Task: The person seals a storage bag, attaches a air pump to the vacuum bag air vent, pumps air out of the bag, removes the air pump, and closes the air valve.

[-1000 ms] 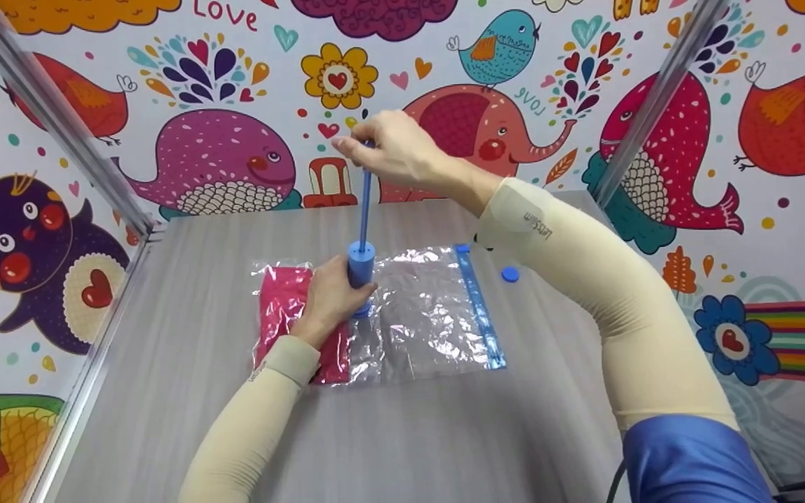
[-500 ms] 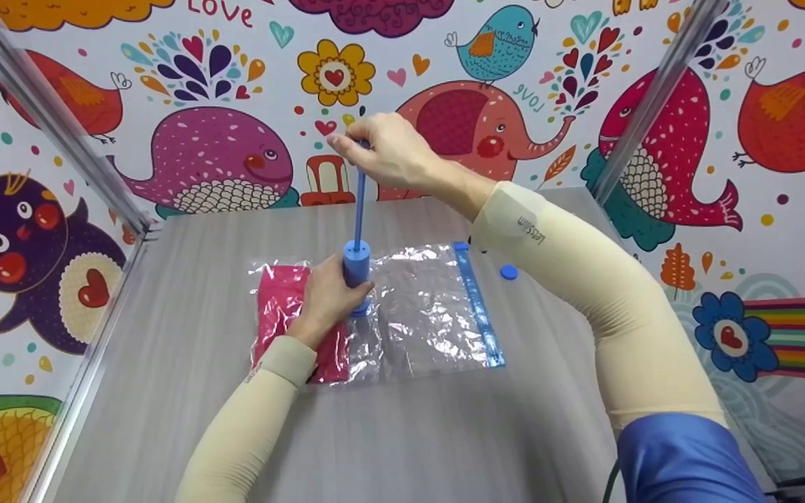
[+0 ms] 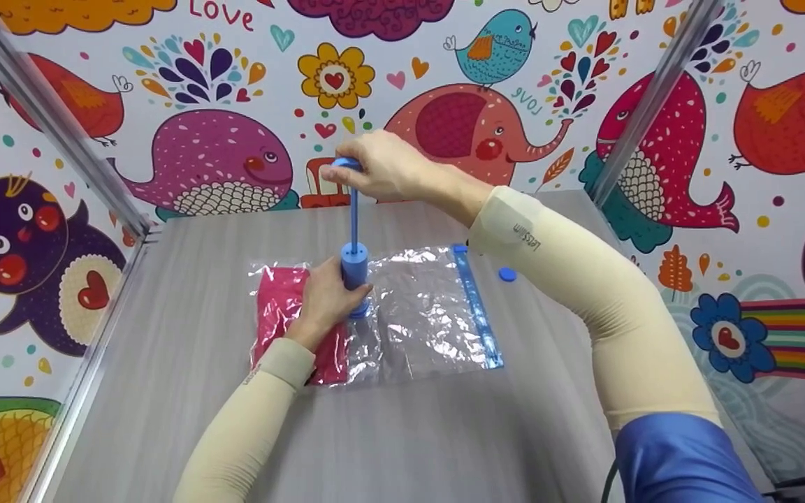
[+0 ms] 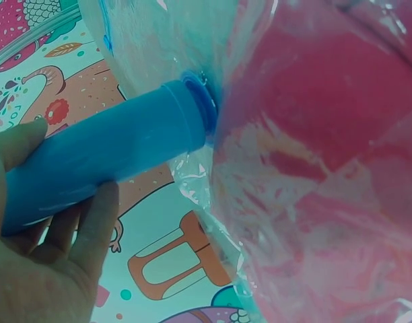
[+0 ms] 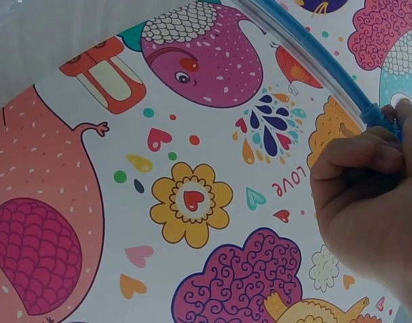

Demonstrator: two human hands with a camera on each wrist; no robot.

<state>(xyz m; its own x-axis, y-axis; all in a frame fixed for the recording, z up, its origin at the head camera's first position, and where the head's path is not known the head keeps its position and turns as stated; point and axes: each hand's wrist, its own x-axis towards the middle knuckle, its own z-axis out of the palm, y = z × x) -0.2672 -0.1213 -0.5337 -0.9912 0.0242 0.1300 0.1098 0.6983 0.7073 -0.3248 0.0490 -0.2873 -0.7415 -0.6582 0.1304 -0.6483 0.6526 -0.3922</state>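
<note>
A blue hand pump [image 3: 355, 269] stands upright on the valve [image 3: 359, 313] of a clear vacuum storage bag [image 3: 427, 318]. Folded red-pink cloth [image 3: 281, 290] fills the bag's left part. My left hand [image 3: 323, 300] grips the pump's barrel; the left wrist view shows fingers and thumb around the barrel [image 4: 112, 155], its end at the blue valve ring [image 4: 201, 101]. Above, my right hand [image 3: 387, 166] holds the handle [image 3: 346, 163], with much of the rod [image 3: 354, 213] drawn out. In the right wrist view, curled fingers wrap the handle end of the rod [image 5: 317, 54].
Right of the bag's blue zip edge [image 3: 478, 307] lies a small round blue cap [image 3: 507, 274] on the wood-grain table [image 3: 402, 440]. Cartoon-printed walls [image 3: 228, 157] close in the back and sides, with metal posts [image 3: 60, 115] at the corners.
My right hand has come down with the handle, and less of the rod shows above the barrel. My left hand keeps its grip on the barrel over the valve.
</note>
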